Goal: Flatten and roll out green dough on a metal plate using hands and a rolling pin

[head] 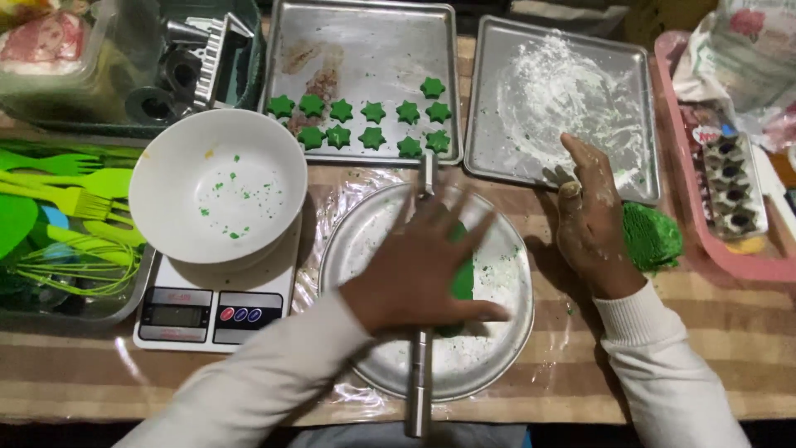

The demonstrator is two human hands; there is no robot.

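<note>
My left hand (419,261) lies flat, fingers spread, on a metal rolling pin (419,365) that runs across a round metal plate (497,348). Green dough (463,278) shows under the palm on the floured plate. My right hand (590,217), dusted with flour, reaches into the floured metal tray (514,99), fingertips touching the flour; it holds nothing. A lump of green dough (653,236) lies just right of that hand. Several green star-shaped dough cutouts (371,124) sit in rows on the other metal tray (365,41).
A white bowl (217,187) with green crumbs rests on a kitchen scale (207,314) at left. Green utensils and a whisk (66,241) lie in a container at far left. A bin of metal moulds (182,66) is at the back left. A pink tray (730,191) holds packets at right.
</note>
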